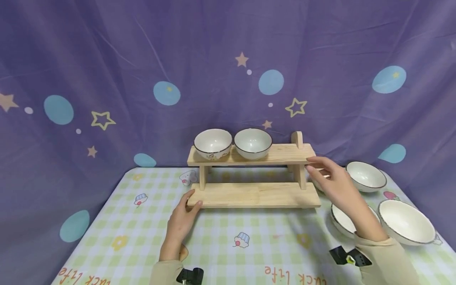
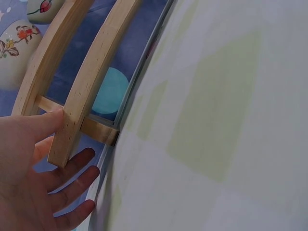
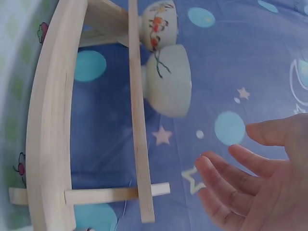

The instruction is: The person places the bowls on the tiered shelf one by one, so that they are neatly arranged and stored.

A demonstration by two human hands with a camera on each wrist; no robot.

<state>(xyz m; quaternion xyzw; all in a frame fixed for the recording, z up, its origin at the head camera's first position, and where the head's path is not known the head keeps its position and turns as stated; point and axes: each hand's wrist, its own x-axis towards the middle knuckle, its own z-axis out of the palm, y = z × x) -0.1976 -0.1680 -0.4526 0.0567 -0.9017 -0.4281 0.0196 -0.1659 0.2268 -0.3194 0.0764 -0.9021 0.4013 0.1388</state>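
Note:
A two-tier wooden shelf (image 1: pixel 254 194) stands at the middle of the table, and two white bowls (image 1: pixel 213 143) (image 1: pixel 253 142) sit side by side on its upper board. My left hand (image 1: pixel 192 200) is at the lower board's left front corner. Its thumb lies on the board's top, and the fingers stay straight beside and below the board's end (image 2: pixel 65 139). My right hand (image 1: pixel 309 164) hovers at the right end of the upper board with fingers stretched out. In the right wrist view those fingers (image 3: pixel 216 173) stand apart from the shelf (image 3: pixel 48 120), holding nothing.
Three more white bowls (image 1: pixel 367 176) (image 1: pixel 406 221) (image 1: pixel 342 219) sit on the checked tablecloth (image 1: pixel 249 237) to the right of the shelf, one partly behind my right forearm. A purple curtain with stars and blue dots hangs close behind the table.

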